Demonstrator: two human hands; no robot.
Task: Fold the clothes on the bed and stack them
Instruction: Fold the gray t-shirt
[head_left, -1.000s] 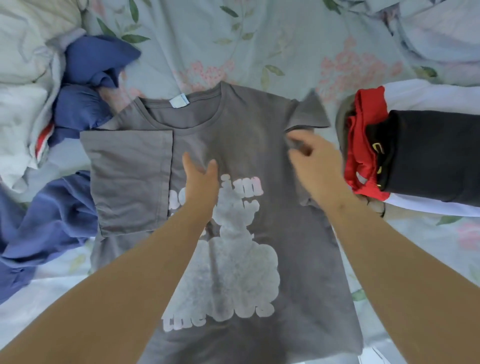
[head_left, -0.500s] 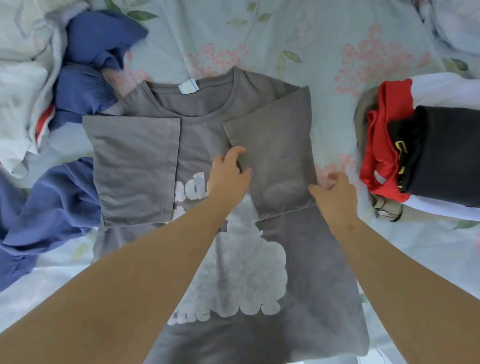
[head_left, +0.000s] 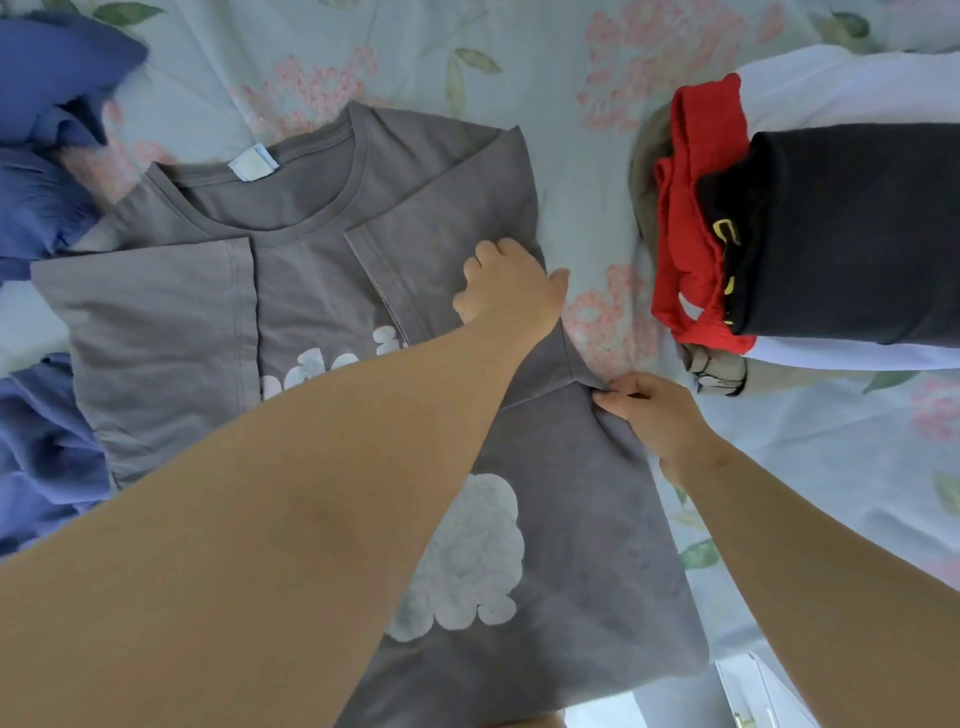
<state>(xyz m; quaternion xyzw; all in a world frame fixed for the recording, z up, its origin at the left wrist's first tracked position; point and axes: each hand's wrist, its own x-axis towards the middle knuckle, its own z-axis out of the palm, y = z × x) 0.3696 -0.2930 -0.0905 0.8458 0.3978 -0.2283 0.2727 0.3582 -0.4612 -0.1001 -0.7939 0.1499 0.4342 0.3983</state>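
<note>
Grey T-shirt (head_left: 311, 301) lay flat on floral bed sheet (head_left: 519, 67), both sleeves folded in. Left hand (head_left: 511, 291) sat curled on right-side sleeve at shirt edge, grip unclear. Right hand (head_left: 654, 415) pinched shirt's side edge below sleeve. Folded stack (head_left: 852, 234) lay right of shirt, blue clothes (head_left: 41, 197) left.

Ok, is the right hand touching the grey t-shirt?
Touching. The head view shows the right hand pinching the grey t-shirt at its side edge below the folded sleeve.
</note>
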